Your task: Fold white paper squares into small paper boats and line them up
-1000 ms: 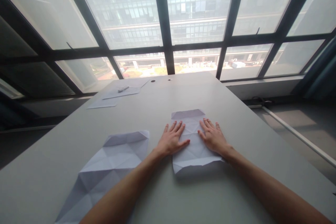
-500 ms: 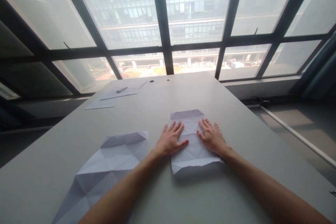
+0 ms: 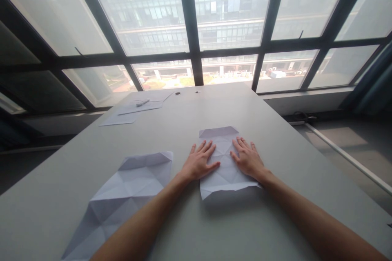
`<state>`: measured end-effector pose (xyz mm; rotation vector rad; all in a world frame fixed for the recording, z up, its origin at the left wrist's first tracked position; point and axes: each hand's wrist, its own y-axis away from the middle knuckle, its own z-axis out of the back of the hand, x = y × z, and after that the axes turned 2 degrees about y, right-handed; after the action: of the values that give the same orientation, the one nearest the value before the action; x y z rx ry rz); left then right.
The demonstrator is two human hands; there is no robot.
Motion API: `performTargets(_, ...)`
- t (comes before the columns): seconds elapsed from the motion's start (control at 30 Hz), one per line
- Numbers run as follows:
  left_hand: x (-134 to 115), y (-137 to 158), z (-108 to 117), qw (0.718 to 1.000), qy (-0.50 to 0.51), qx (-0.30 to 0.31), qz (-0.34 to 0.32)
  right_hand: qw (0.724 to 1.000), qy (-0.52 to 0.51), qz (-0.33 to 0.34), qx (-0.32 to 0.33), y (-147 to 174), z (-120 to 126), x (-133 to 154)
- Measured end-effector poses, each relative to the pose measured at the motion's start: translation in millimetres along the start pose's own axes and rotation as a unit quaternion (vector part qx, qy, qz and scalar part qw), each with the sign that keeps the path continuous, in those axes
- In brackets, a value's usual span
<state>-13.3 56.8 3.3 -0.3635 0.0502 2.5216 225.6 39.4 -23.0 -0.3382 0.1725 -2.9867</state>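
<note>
A creased sheet of white paper (image 3: pixel 225 171) lies in front of me, its far and near ends bent up along folds. On its left side rests my left hand (image 3: pixel 200 161), flat with the fingers spread. My right hand (image 3: pixel 247 158) presses on the paper's right side, palm down and fingers apart. Neither hand grips anything. To the left is a second, larger creased sheet (image 3: pixel 131 185), partly covered by my left forearm; its far end is folded over.
Flat papers (image 3: pixel 119 119) lie at the table's far left, with a white pen-like item (image 3: pixel 142 102) on top. Two round holes (image 3: pixel 177 94) pierce the white table (image 3: pixel 190 114) near its far edge. Large windows (image 3: pixel 226 8) stand beyond.
Both hands stay in place on the paper, which keeps its shape. Only the camera view has shifted very slightly.
</note>
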Motion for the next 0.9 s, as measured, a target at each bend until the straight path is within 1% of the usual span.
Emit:
performTargets(0.4,0,0,4,1.000,0.019,-0.010,0.016,1.000,-0.026,0.000,0.013,-1,7,2)
performTargets(0.57,4,-1,3,0.998,0.048,-0.029,0.016,0.998,-0.055,0.025,0.012,1,10,-2)
performTargets(0.73,10,-2,-1,0.993,0.095,-0.074,0.021,0.991,-0.127,0.033,-0.023,2,11,-7)
performTargets(0.9,13,-3,-2,0.985,0.141,-0.098,0.031,0.979,-0.189,0.026,-0.076,0,10,-9)
